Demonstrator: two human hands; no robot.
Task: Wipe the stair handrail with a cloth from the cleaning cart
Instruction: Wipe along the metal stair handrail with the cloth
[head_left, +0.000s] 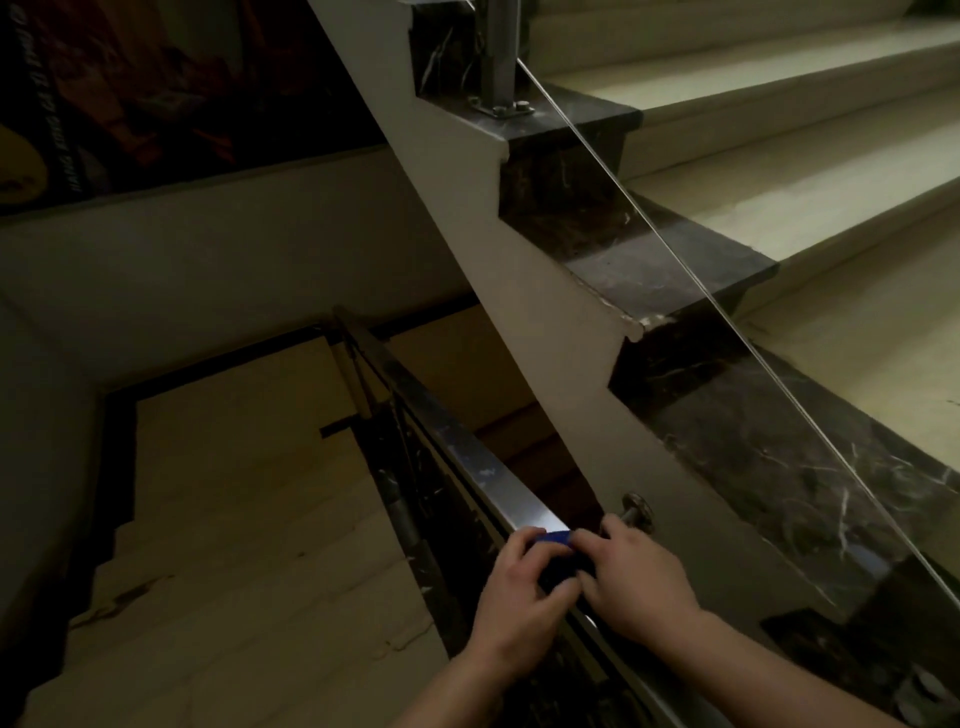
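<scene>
Head view, dim light. Left hand (514, 587) and right hand (634, 577) sit side by side on the handrail (483, 467), a flat-topped, shiny metal bar running down the stairwell. Grip: both sets of fingers curl round a small blue cloth (553, 539), mostly hidden under them, pressed on the rail top. Just beside the right hand, a round metal fitting (636, 509) sticks out of the pale wall. Steps (779, 218) are smooth beige stone with dark veined marble edging (675, 270). A square steel post (501, 52) is bolted to an upper step.

Blue cloth (553, 539); silver handrail (498, 478); dark white-veined marble stair edging (779, 483).
</scene>
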